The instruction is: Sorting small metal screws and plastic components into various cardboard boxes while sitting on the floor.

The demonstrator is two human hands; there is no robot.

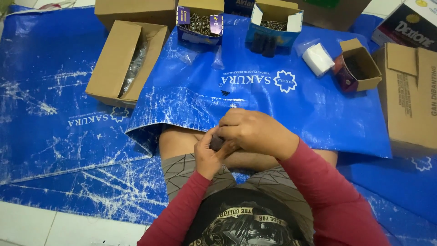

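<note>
Small dark object (216, 142) pinched between the fingers (205, 141) of the left hand (207, 157), near centre above the lap; right hand (257, 133) curls over it, fingers touching its right side. Blue tarpaulin (255, 100) lies beyond, open cardboard boxes (120, 61) along its far edge.

Directly ahead of the hands (236, 141) the blue tarp (255, 105) lies bare across its middle, giving open passage forward. Farther off, a row of obstacles closes the far edge: a long open cardboard box (123, 61) at the left, two small open boxes of screws (200, 23) (275, 25), a white packet (317, 58), and a small dark-lined box (357, 66). A large cardboard carton (409, 98) blocks the right side. The left stretch of floor tarp (41, 105) is open.
</note>
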